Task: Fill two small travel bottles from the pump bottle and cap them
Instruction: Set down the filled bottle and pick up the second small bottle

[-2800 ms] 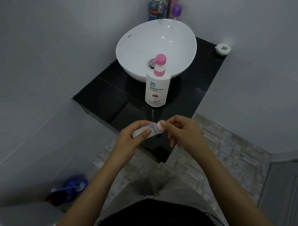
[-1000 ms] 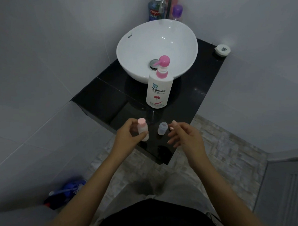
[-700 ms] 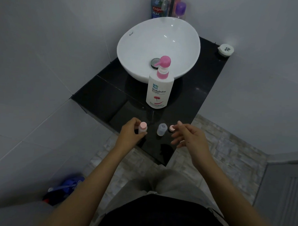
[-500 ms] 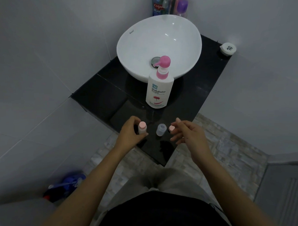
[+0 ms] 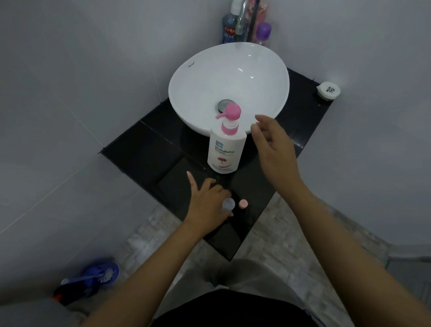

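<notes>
The white pump bottle (image 5: 225, 150) with a pink pump head stands on the black counter (image 5: 145, 151), in front of the basin. My right hand (image 5: 275, 151) hovers just right of it, fingers spread, holding nothing. Near the counter's front corner, my left hand (image 5: 206, 202) wraps its thumb and fingers around a small clear uncapped travel bottle (image 5: 228, 204). A loose pink cap (image 5: 243, 204) lies on the counter right beside that bottle. The second travel bottle, with its pink cap on, is hidden, apparently under my left hand.
A white bowl basin (image 5: 182, 86) fills the back of the counter, with a tap and several toiletry bottles (image 5: 230, 28) behind it. A small white round container (image 5: 328, 91) sits at the counter's right corner. A blue toilet brush (image 5: 91, 280) lies on the floor lower left.
My left hand let go of the capped bottle and moved right onto the uncapped one. My right hand left the loose cap on the counter and rose beside the pump bottle.
</notes>
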`<state>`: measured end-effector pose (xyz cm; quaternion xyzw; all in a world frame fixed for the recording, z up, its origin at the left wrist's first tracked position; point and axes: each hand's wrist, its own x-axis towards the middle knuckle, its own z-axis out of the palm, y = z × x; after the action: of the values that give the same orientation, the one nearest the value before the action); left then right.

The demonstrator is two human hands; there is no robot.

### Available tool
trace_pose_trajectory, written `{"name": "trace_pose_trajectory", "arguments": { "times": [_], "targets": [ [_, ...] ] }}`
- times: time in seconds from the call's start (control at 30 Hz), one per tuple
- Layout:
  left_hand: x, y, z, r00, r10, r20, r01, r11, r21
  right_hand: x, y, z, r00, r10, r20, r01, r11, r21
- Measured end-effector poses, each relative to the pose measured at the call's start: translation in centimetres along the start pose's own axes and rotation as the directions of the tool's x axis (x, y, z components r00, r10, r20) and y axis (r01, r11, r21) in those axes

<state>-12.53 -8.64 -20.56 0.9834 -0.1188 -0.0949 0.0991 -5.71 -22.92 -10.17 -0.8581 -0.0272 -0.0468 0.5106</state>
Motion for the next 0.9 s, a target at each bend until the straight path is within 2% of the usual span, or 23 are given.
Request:
{"name": "trace_pose_trajectory", "arguments": {
  "times": [0.1, 0.17, 0.23, 0.3, 0.4, 0.5, 0.63, 0.73, 0.9],
  "targets": [
    [-0.1, 0.1, 0.1, 0.999, -0.022, -0.033, 0.021, 0.999, -0.036, 2.7, -1.3, 0.7, 1.0, -0.018, 0.014, 0.017, 0.999, 0.027],
    [-0.2, 0.1, -0.2, 0.996, -0.045, -0.083, 0.034, 0.991, -0.129, 3.8, -1.7, 1.3, 0.999, -0.036, 0.029, 0.035, 0.998, 0.045],
    [-0.2, 0.1, -1.2, 0.977, -0.093, -0.192, 0.038, 0.961, -0.273, 4.8, -1.8, 1.8, 0.998, -0.045, 0.053, 0.042, 0.997, 0.059],
    [0.0, -0.2, -3.1, 0.941, -0.177, -0.29, 0.016, 0.876, -0.482, 5.6, -1.9, 2.3, 0.996, -0.032, 0.083, 0.026, 0.997, 0.073],
    [0.7, -1.1, -6.4, 0.899, -0.277, -0.338, -0.071, 0.671, -0.738, 6.8, -2.1, 3.0, 0.995, 0.001, 0.099, -0.012, 0.994, 0.107],
    [2.0, -2.3, -9.2, 0.88, -0.324, -0.348, -0.092, 0.603, -0.793, 7.8, -2.5, 3.5, 0.99, 0.054, 0.13, -0.07, 0.99, 0.121],
    [3.3, -3.8, -10.4, 0.882, -0.349, -0.318, -0.048, 0.604, -0.796, 8.4, -2.9, 3.9, 0.977, 0.102, 0.188, -0.134, 0.977, 0.164],
    [3.7, -4.5, -10.5, 0.879, -0.378, -0.291, -0.029, 0.566, -0.824, 8.4, -3.0, 4.1, 0.964, 0.144, 0.223, -0.189, 0.962, 0.196],
    [3.9, -4.9, -10.8, 0.889, -0.359, -0.284, -0.077, 0.494, -0.866, 8.6, -3.3, 4.1, 0.948, 0.201, 0.248, -0.254, 0.945, 0.204]
  ]
}}
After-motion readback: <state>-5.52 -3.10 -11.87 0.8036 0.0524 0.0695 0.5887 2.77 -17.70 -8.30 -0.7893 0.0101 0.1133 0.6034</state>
